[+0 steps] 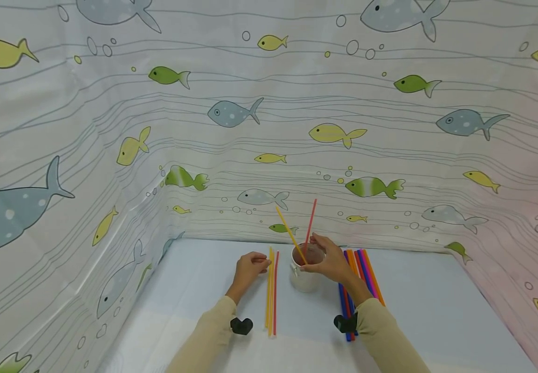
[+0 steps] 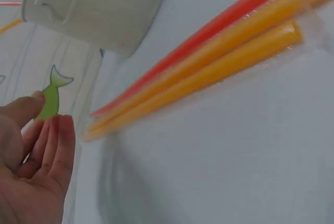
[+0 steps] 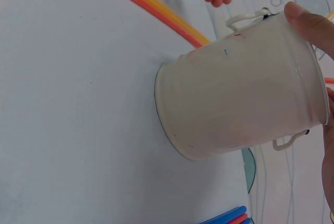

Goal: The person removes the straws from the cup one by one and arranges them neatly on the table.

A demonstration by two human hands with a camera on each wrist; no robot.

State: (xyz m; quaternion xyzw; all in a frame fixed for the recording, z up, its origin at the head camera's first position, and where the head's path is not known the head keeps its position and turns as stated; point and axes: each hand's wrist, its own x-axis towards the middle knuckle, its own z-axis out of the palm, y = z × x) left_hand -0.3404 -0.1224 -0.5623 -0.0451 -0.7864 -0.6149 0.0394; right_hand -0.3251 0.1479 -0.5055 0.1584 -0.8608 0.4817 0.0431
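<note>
Low in the middle of the head view we see a white pail (image 1: 304,278) standing upright on the pale blue table (image 1: 437,311), with two straws leaning out of it; a red straw (image 1: 311,221) tilts up to the right and a yellow straw (image 1: 289,232) tilts up to the left. The right hand (image 1: 327,259) sits over the pail's rim, just right of centre; its fingers curl toward the red straw and seem to pinch it near the rim, though we cannot tell for certain. In the right wrist view the thumb (image 3: 308,23) lies against the pail's rim at the upper right of the frame, and the pail (image 3: 240,88) fills the middle.

Left of the pail, the left hand (image 1: 249,268) rests on the table just beside a small bundle of straws (image 1: 271,290), two yellow and one red, lying side by side; in the left wrist view the hand (image 2: 31,166) sits in the lower left corner with its fingers loosely bent and close together, holding nothing, and the bundle (image 2: 209,72) runs diagonally across the frame, apart from the fingertips.

To the right of the pail a second bundle (image 1: 359,274) of orange, pink, blue and red straws lies on the table, partly under the right forearm; a curtain with fish (image 1: 269,103) closes in the table on three sides.
</note>
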